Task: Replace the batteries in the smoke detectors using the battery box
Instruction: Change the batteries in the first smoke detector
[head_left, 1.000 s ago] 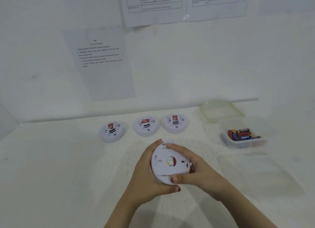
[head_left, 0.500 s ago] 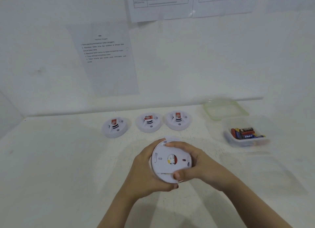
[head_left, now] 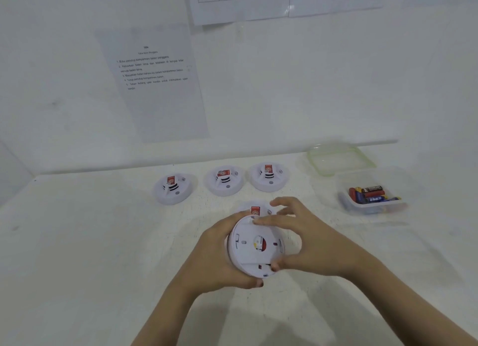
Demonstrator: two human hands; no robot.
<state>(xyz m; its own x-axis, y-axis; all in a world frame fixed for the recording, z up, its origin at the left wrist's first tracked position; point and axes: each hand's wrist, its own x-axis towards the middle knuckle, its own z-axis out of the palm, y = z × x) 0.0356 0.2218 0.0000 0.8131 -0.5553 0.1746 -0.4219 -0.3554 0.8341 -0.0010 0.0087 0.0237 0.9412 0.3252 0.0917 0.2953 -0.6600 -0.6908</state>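
Note:
A white round smoke detector (head_left: 254, 245) is held just above the table with its flat back plate facing me. My left hand (head_left: 214, 257) grips it from the left and underneath. My right hand (head_left: 307, 242) pinches it, index finger on the top rim and thumb on the lower edge near a small slot, the other fingers spread. Right behind it another detector with a red label (head_left: 254, 211) lies partly hidden. A row of three detectors (head_left: 225, 181) sits further back. The clear battery box (head_left: 375, 210) stands at the right, holding several batteries (head_left: 370, 194).
The box's green-rimmed lid (head_left: 341, 159) lies behind the box by the wall. Printed instruction sheets (head_left: 155, 82) hang on the white wall. The white table (head_left: 90, 242) ends at the wall behind the detectors and at a corner on the far left.
My right hand has shifted on the held detector, its outer fingers lifting and spreading. The red-labelled detector behind it has come into sight. My head has moved slightly.

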